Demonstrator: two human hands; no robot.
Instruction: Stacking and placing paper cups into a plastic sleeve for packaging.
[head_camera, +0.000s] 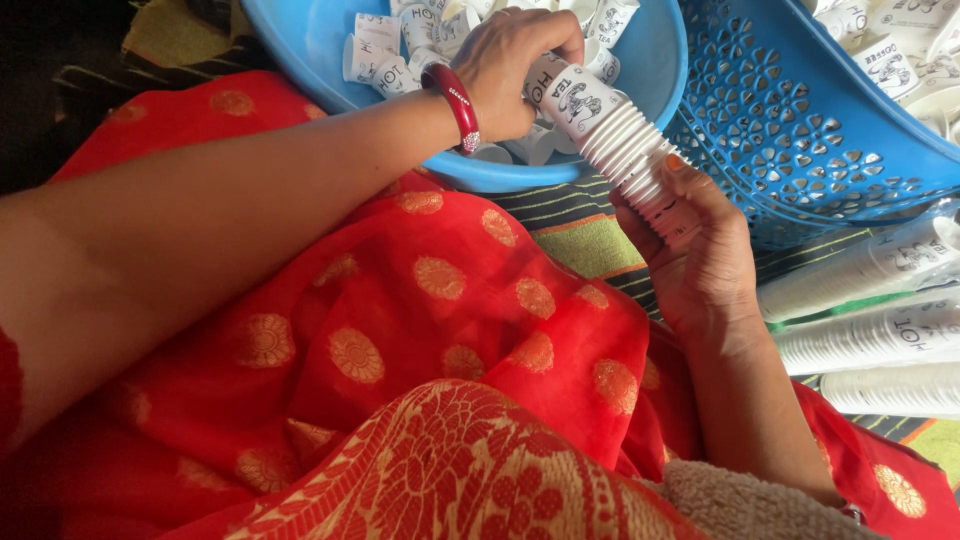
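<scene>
The stack of nested white paper cups (625, 150) lies tilted between both hands, over the near rim of the round blue tub (320, 50). The left hand (515, 65), red bangle (458, 105) at the wrist, is closed around the stack's upper end. The right hand (700, 260) is curled around the lower end, palm up. Loose cups (385, 55) fill the tub. A blue perforated basket (790, 130) sits just beside it. Long wrapped cup stacks (880, 330) lie beside the right hand.

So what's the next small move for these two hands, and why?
Probably seat the top cup fully: the left hand grips the end of the nested paper cup stack over the blue tub, while the right hand supports its lower end.
</scene>
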